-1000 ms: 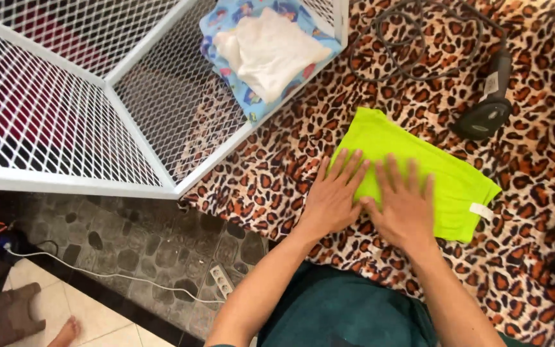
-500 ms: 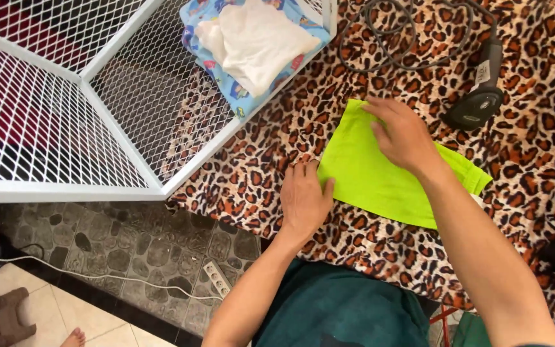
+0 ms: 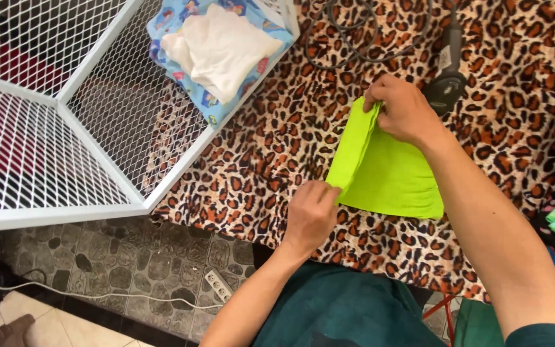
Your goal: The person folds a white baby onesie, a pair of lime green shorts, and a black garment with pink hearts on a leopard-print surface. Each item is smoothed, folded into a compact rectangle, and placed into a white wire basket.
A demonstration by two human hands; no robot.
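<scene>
A lime-green folded cloth (image 3: 390, 177) lies on a leopard-print blanket (image 3: 277, 141). My left hand (image 3: 309, 215) pinches the cloth's near left corner. My right hand (image 3: 403, 109) grips its far left corner, and the left edge is lifted off the blanket between the two hands.
A white wire-mesh rack (image 3: 65, 115) stands at the left, with a blue patterned cloth and a white folded cloth (image 3: 223, 48) on it. A black handheld device (image 3: 448, 80) with a coiled cable lies beyond the green cloth. A power strip (image 3: 216, 286) lies on the stone floor.
Both hands lay flat on the green cloth a second ago. Now each has taken hold of a left corner and raised that edge.
</scene>
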